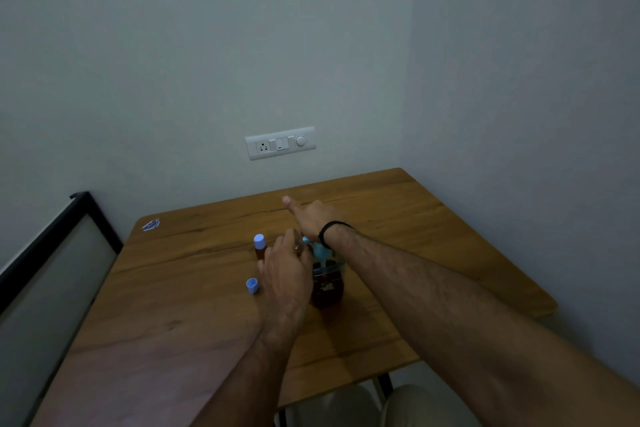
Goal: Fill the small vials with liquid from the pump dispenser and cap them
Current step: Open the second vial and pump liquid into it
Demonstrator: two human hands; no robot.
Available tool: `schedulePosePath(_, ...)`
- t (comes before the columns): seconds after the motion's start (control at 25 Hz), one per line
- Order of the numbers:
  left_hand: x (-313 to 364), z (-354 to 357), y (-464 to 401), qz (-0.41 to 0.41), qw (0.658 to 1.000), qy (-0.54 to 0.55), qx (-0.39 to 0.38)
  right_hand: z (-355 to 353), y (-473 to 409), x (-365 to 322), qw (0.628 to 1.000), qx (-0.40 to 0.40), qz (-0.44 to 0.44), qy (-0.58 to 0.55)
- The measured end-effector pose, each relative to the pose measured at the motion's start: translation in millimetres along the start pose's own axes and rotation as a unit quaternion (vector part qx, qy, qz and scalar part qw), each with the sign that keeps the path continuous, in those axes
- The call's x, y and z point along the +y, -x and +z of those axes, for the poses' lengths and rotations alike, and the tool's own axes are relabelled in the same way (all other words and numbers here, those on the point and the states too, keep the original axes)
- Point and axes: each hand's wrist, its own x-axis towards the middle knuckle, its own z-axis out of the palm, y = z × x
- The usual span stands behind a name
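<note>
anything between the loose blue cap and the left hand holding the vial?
Nothing visible. The loose blue cap lies on bare table just left of the left hand, whose grip holds the vial at the pump dispenser.

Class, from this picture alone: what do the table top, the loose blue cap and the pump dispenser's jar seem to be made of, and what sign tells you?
Table top: wood or wood-look laminate, matt; brown grain lines show.
Loose blue cap: likely plastic; even opaque colour, moulded shape.
Pump dispenser's jar: clear plastic or glass, undecidable here; dark brown liquid shows through its wall.
</note>
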Motion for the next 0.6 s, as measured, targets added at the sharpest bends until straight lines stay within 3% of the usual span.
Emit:
schedulePosePath(0.12,1.1,-0.7,0.6,0.002,1.0,0.011,0.002,-11.1,5.5,-5.0,0.996,-0.08,0.007,-0.024)
schedulePosePath(0.28,-1.4,0.5,-0.4,-0.003,1.0,-0.003,0.002,2.3,6.0,-0.6,0.999,0.033,-0.001,-0.012)
schedulePosePath(0.32,-1.7,0.0,-0.1,-0.001,1.0,-0.005,0.004,1.5,6.3,-1.7,1.0,0.031,-0.002,-0.008)
schedulePosePath(0.48,0.0,-1.5,1.1,-0.003,1.0,0.004,-0.001,-9.6,8.4,-7.1,0.998,-0.063,0.01,-0.027)
schedulePosePath(0.6,-1.2,0.8,0.2,-0.003,1.0,-0.004,-0.004,3.2,3.3,1.1,0.999,0.033,0.005,-0.025)
